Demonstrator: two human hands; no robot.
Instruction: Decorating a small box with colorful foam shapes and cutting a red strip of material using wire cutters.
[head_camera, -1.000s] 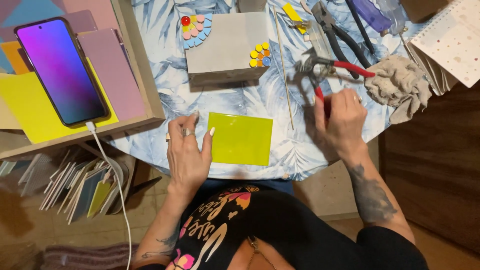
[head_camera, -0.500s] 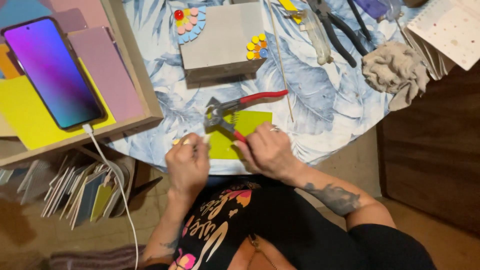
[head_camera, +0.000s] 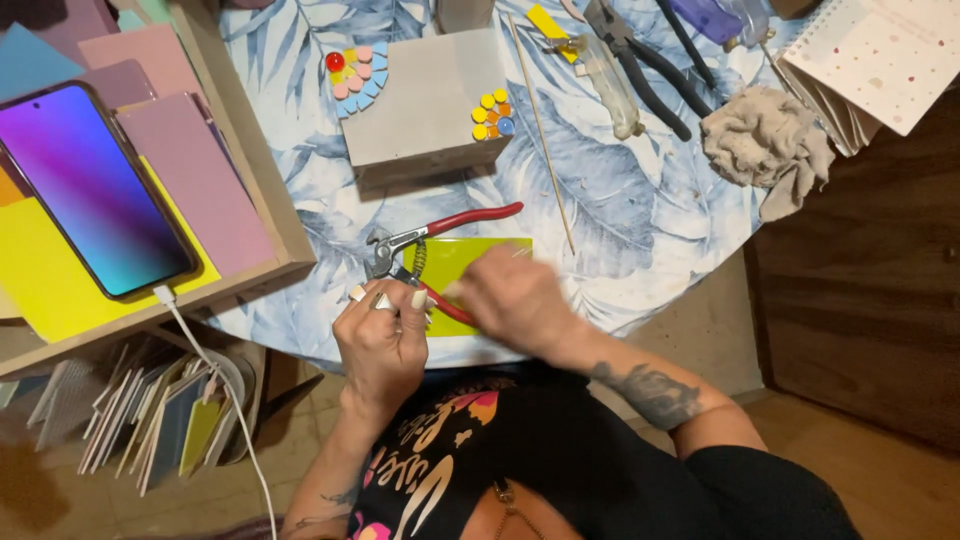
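Nearest the camera, a black printed shirt (head_camera: 560, 460) is seen at the bottom of the view, with both forearms reaching up from it to the table edge. The left hand (head_camera: 383, 338) is curled over at the near rim of the table, rings on its fingers, and its fingertips are pressed around the lower red handle of the nippers (head_camera: 425, 255) close to the spring; a loose pinch is suggested rather than a full fist. The right hand (head_camera: 510, 295) is blurred by motion, so how far it is closed cannot be told; it is laid over the near right part of the yellow-green tile (head_camera: 470, 260) and hides part of it.

The tile lies flat on the leaf-patterned tablecloth (head_camera: 620, 230), just beyond the hands, and the nippers are set across its left side, the metal jaws pointing left and the upper red handle stretching right over the tile's far edge.

A little farther off, a thin wooden stick (head_camera: 545, 140) is laid diagonally. Beyond the tile stands a grey block (head_camera: 420, 110), decorated with small round pieces (pink and red at its left corner, yellow and blue at its right). To the left, a phone (head_camera: 95, 190) with a lit purple screen rests on coloured sheets in a wooden tray (head_camera: 270, 200). At the far side, black pliers (head_camera: 650, 70), a crumpled cloth (head_camera: 765, 140) and a notebook (head_camera: 880, 60) are seen.
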